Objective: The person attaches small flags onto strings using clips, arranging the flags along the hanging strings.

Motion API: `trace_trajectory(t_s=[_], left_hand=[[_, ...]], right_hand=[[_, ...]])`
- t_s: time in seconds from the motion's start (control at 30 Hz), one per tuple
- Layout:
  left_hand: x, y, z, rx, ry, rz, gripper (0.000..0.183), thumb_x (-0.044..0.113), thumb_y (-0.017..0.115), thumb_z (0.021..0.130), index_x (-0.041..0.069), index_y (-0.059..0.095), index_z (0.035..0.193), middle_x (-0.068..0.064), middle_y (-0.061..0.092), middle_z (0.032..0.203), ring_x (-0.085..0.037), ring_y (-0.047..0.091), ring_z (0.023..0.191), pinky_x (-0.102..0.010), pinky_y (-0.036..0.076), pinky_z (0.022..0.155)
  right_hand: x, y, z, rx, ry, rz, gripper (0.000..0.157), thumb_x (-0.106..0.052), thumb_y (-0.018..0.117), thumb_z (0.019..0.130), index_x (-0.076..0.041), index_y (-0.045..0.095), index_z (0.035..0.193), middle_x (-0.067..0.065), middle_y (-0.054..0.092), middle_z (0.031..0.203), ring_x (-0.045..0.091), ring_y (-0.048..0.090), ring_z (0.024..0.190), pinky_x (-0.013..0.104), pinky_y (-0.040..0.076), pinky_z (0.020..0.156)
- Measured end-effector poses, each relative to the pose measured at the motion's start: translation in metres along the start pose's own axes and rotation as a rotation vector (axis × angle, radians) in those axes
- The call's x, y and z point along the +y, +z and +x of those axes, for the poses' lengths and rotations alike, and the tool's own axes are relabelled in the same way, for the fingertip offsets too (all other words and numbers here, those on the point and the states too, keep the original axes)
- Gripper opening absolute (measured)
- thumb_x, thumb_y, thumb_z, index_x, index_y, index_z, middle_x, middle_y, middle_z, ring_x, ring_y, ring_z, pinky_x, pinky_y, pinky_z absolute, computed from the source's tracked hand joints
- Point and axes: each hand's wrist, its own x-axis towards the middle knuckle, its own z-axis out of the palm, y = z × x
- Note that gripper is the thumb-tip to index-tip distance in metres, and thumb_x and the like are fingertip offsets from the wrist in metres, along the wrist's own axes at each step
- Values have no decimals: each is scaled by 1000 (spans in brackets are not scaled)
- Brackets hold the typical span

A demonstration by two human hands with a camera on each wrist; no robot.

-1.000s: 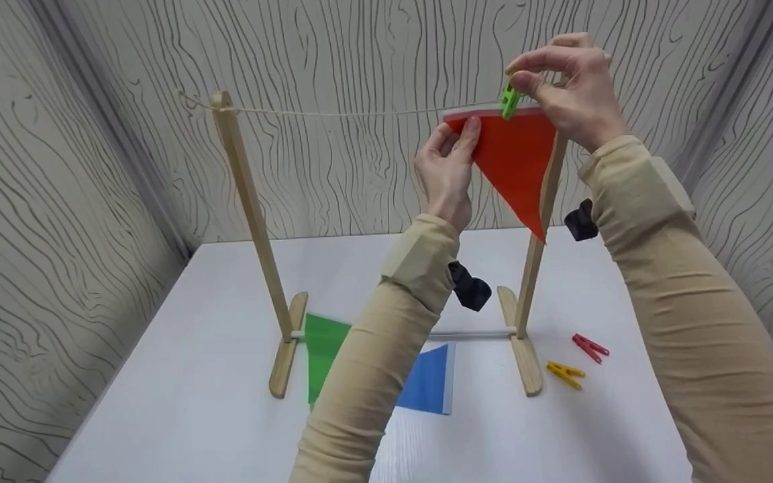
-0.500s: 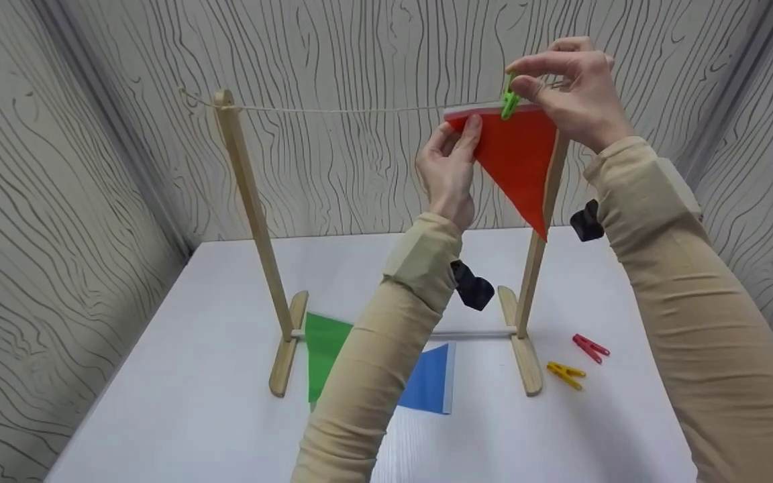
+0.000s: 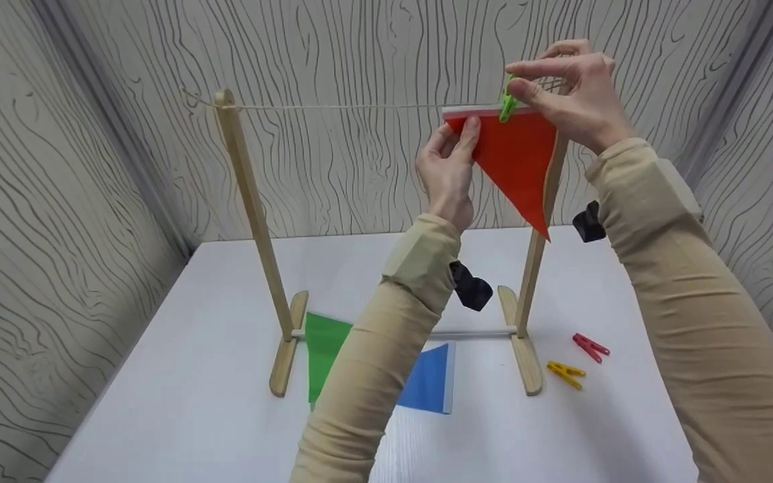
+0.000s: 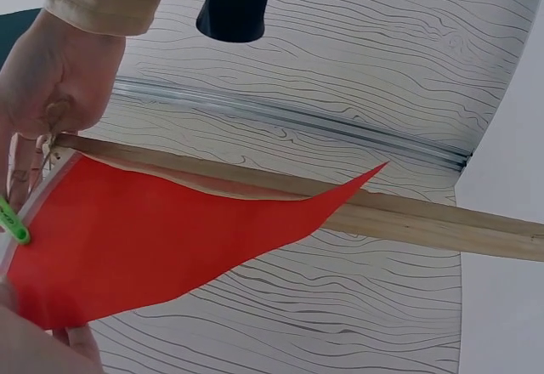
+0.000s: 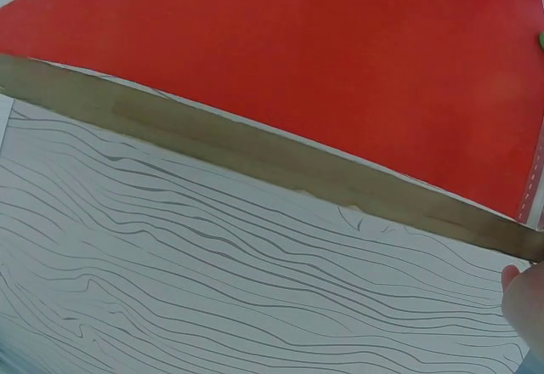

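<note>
A red triangular pennant (image 3: pixel 517 154) hangs point down at the right end of a thin string (image 3: pixel 339 106). My left hand (image 3: pixel 450 168) pinches its upper left corner, thumb in front. Between the thumb and forefinger of my right hand (image 3: pixel 581 94) is a green clothespin (image 3: pixel 507 106), its jaws over the pennant's white top edge. In the left wrist view the clothespin (image 4: pixel 13 221) crosses that edge. The right wrist view shows mostly the red pennant (image 5: pixel 323 68) in front of a wooden post (image 5: pixel 212 140), with the clothespin barely in frame.
The string runs between two wooden posts, the left one (image 3: pixel 245 194) standing apart from the hands. On the white table (image 3: pixel 178 376) lie a green pennant (image 3: pixel 323 352) and a blue pennant (image 3: pixel 430 382), partly behind my left sleeve. A red clothespin (image 3: pixel 590 347) and a yellow clothespin (image 3: pixel 565 374) lie at right.
The green clothespin has come slightly down onto the pennant's top edge, with my right hand a little lower. The string looks straighter. My left hand stays almost in place.
</note>
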Motion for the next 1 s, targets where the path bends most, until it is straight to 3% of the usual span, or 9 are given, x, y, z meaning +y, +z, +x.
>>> trace_trajectory(t_s=[0.17,0.4,0.67,0.77,0.87,1.0], left_hand=[[0,-2,0,-13,-2,-6,36,12,71,94,-4,64,126,-22,69,124,-19,69,105,-28,57,97],[3,-7,-1,-32,9,1,36,10,72,93,-4,64,126,-21,69,124,-18,67,107,-26,56,99],[6,-15,-2,-40,-2,90,51,15,74,93,3,57,140,-14,65,136,-21,63,127,-32,51,108],[6,-18,-3,-45,-5,91,54,15,73,93,3,54,142,-14,63,140,-22,61,131,-32,51,109],[6,-18,-3,-50,-3,92,53,15,73,93,3,55,142,-14,64,138,-21,62,129,-32,51,109],[7,-15,-4,-39,8,108,41,17,74,93,3,64,130,-14,71,124,-12,67,108,-28,53,104]], right_hand=[[0,1,0,13,-6,6,38,-23,77,90,-3,71,122,-18,48,107,0,29,121,42,13,115],[2,2,0,44,-11,21,42,-25,81,86,-6,72,122,-17,51,110,3,31,127,40,14,115],[6,0,-2,77,-73,14,40,-20,83,84,-6,73,120,-1,56,130,14,31,139,38,11,119],[7,-1,-4,71,-67,9,40,-20,83,84,-6,73,120,9,52,141,14,28,141,37,16,119],[7,-1,-5,60,-46,8,40,-20,82,85,-6,72,121,10,48,145,11,29,139,28,29,113],[6,0,-6,50,-28,-15,36,-21,79,87,-5,74,119,7,48,143,6,32,133,14,46,96]])
